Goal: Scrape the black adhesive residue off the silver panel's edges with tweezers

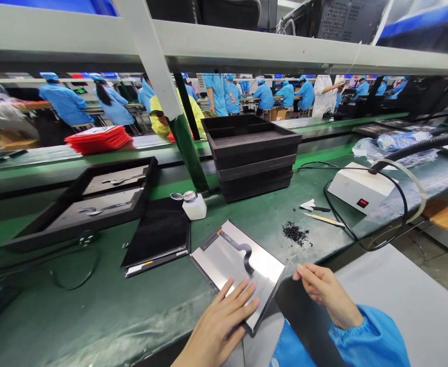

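Observation:
A flat display panel (264, 260) with a silvery metal back and dark edges lies tilted at the bench's front edge. A curved black flex cable (242, 248) runs across its back. My left hand (226, 321) rests on the panel's near part, fingers spread and stretched out. Just off the panel's right corner, my right hand (325, 290) is closed in a pinch. Something thin and pale shows between its fingertips and that corner, too small to name. Left of the panel lies a stack of dark display panels (157, 234).
Behind stand stacked black trays (254, 168) and a white dispenser bottle (195, 206) with its lid up. A black tray with panels (94, 204) is at left. Black scraps (295, 233), a yellow-handled blade (323, 219) and a white box with a hose (361, 191) lie right.

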Tool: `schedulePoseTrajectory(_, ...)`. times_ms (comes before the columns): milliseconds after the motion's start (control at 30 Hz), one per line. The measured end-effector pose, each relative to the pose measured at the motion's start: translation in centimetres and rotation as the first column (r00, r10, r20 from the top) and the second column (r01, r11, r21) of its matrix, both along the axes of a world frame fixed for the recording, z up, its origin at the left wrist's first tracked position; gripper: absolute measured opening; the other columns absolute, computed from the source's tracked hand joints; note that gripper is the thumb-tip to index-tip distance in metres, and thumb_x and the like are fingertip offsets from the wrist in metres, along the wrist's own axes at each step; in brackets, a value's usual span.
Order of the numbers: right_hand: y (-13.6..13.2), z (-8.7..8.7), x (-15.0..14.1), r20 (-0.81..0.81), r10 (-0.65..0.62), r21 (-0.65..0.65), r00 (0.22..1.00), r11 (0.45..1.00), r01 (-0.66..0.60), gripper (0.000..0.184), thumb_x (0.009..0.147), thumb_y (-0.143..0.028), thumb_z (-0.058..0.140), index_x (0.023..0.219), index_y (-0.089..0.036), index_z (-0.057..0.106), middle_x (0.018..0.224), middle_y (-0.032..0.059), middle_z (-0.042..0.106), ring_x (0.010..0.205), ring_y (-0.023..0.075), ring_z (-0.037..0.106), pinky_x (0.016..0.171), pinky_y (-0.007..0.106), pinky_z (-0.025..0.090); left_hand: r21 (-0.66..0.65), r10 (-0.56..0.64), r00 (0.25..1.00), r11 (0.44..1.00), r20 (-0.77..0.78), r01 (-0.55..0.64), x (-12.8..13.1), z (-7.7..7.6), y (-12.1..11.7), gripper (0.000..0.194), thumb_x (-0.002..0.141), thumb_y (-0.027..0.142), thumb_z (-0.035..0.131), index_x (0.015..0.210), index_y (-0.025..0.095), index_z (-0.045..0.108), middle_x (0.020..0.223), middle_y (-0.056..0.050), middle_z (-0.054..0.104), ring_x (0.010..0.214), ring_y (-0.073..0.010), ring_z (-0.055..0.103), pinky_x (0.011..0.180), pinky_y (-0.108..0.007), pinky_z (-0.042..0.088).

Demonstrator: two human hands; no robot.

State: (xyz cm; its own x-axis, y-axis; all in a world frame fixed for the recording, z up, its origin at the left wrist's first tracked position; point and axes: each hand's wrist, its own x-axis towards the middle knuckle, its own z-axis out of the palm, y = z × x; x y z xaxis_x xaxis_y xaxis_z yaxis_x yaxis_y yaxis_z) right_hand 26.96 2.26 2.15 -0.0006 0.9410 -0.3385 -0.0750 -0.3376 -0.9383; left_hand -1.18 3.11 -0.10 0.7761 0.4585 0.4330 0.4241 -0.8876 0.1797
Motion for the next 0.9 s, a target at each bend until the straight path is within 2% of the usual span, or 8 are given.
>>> schedulePoseTrajectory(267,0.7,1.4,0.1,-0.007,0.004,0.002,1.000,1.000,-0.004,0.067,0.060,-0.083,0.068,0.068,-0.017,0.061,0.046,-0.0123,0.024,0.040,0.0041,0.014,0.039,0.021,0.006,-0.011,-0.002,1.000,1.000,-0.006,0.002,0.0,-0.1,0.0,0.052,0.091,0.002,0.042,0.140,0.017,0.049,0.148,-0.007,0.049,0.145,-0.0187,0.031,0.119,-0.044,0.022)
schedulePoseTrajectory(533,1.0,0.6,0.8,-0.010,-0.009,0.012,1.000,1.000,0.009,0.064,0.064,-0.080,0.067,0.072,-0.016,0.062,0.048,-0.0123,0.025,0.041,0.0039,0.013,0.040,0.021,0.005,-0.027,0.000,1.000,1.000,0.002,0.000,-0.2,-0.6,0.0,0.053,0.093,0.003,0.042,0.143,0.019,0.047,0.149,-0.007,0.049,0.144,-0.0200,0.034,0.118,-0.047,0.024)
schedulePoseTrajectory(900,1.5,1.3,1.6,-0.031,-0.023,0.031,0.999,0.999,0.024,0.060,0.068,-0.075,0.069,0.075,-0.016,0.062,0.049,-0.0126,0.025,0.043,0.0047,0.013,0.042,0.020,0.007,-0.053,-0.011,1.000,0.999,0.023,0.012,-0.1,-0.3,0.1,0.055,0.093,0.003,0.042,0.144,0.022,0.045,0.148,-0.008,0.049,0.142,-0.0210,0.037,0.118,-0.047,0.026)
